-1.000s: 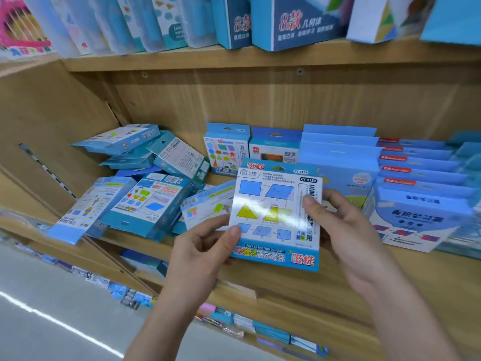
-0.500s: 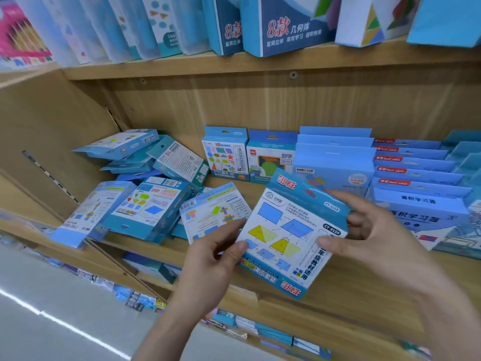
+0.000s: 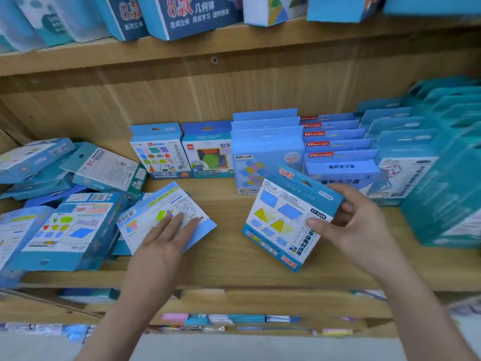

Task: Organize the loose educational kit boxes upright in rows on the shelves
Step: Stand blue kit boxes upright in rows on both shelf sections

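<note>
Kit box (image 3: 283,217) tilted over shelf (image 3: 234,256), pinched at upper right corner by right grip (image 3: 356,230); left grip (image 3: 161,246) spread flat on lying box (image 3: 161,214); probably light, stiff, glossy cardboard, somewhat slippery; better taken by side edges, not thin hang tab.

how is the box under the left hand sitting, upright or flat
Flat: the box lies broad face up, with the left hand resting on top.
</note>
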Motion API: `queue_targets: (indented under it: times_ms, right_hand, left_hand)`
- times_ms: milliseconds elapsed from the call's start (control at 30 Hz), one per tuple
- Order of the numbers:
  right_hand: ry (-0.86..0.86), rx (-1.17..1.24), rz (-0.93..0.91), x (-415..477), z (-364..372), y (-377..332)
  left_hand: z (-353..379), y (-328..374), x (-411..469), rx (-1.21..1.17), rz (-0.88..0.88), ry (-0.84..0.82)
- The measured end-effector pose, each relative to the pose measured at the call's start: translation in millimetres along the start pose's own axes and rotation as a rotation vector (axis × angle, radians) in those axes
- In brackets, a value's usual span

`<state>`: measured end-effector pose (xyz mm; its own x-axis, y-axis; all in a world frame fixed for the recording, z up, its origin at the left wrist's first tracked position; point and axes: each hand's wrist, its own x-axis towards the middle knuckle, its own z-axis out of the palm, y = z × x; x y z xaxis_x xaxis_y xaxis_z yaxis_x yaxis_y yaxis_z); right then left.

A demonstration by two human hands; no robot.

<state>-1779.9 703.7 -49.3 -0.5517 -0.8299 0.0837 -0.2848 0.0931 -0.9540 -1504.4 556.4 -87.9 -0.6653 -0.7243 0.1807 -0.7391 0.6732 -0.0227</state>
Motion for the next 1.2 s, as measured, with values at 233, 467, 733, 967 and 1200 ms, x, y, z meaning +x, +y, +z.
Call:
queue_targets:
  times_ms: [233,467,733,967,1200]
  right_hand:
    - [0.087,0.241,0.144,-16,-2,22]
    - [0.129,0.298,0.194,-25,-5,36]
    - [0.195,0.408,0.172,-26,-32,32]
    - [0.197,0.456,0.103,-21,-45,18]
    - [0.153,0.464,-0.009,-2,-17,-9]
  left_hand:
    - [-6,7,-1,-0.115,0.135,0.179]
    - [-7,39,-14,-0.158,0.379,0.235]
    - [21,58,-21,-0.179,0.503,0.292]
    - [35,78,-10,-0.282,0.533,0.032]
    - [-9,36,-2,-0.416,0.410,-0.059]
